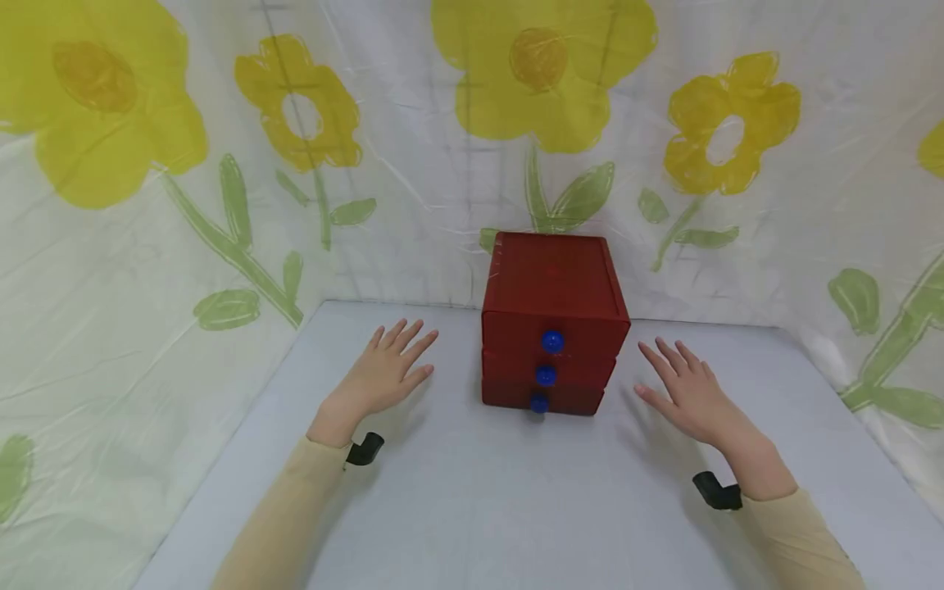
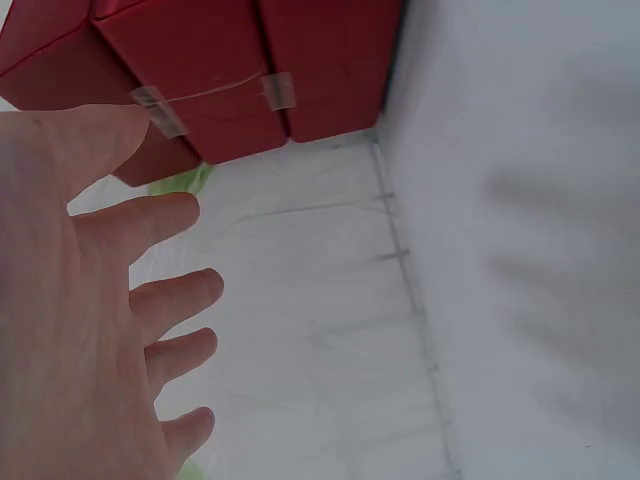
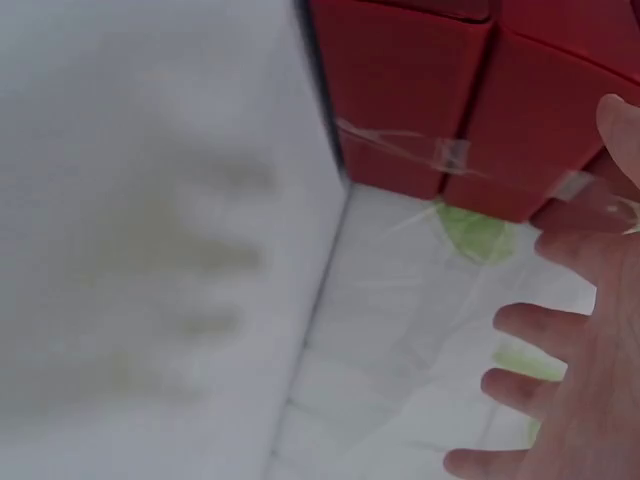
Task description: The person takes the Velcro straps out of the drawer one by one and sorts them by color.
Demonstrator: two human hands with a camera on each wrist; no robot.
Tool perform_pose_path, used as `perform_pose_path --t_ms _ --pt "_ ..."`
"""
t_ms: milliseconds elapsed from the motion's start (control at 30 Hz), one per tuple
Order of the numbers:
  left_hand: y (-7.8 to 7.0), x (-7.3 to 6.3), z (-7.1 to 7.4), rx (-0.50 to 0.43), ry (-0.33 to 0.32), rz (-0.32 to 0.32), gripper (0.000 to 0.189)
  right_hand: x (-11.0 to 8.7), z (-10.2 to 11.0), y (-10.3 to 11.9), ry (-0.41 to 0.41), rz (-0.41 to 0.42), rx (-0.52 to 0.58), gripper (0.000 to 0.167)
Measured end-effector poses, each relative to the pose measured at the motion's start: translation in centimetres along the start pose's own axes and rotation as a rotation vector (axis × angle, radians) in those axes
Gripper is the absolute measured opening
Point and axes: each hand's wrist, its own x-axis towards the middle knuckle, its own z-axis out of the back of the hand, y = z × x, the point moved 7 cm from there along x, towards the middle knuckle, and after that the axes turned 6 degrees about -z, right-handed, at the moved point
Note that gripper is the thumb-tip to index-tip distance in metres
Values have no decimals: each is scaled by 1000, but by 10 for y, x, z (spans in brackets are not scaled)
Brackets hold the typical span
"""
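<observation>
A red drawer unit (image 1: 556, 279) with three stacked drawers stands near the back of the white table. Each drawer front carries a round blue knob (image 1: 552, 342). To the left of the unit, my left hand (image 1: 383, 369) hovers palm down with fingers spread, touching nothing. My right hand (image 1: 689, 397) hovers on the other side, its fingers also extended and apart from the unit. In the left wrist view, strips of clear tape (image 2: 280, 91) cross the unit's side. Similar tape (image 3: 452, 154) shows in the right wrist view.
A white tabletop (image 1: 472, 508) lies under both hands. Behind it and at the sides hangs a pale curtain (image 1: 413, 213) printed with yellow flowers and green leaves. A black wrist mount (image 1: 365, 449) sits at the left cuff, another black mount (image 1: 717, 492) at the right.
</observation>
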Motion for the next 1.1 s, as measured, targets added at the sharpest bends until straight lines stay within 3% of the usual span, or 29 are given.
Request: perform_pose_path --t_ms 233,467,1100 --pt "4 5 13 3 9 14 58 1 18 7 -47 45 -5 70" --pt "4 12 28 23 -22 1 58 3 35 12 -106 96 5 69" --pt "-16 33 64 16 -84 -93 57 0 75 36 -139 72 5 73"
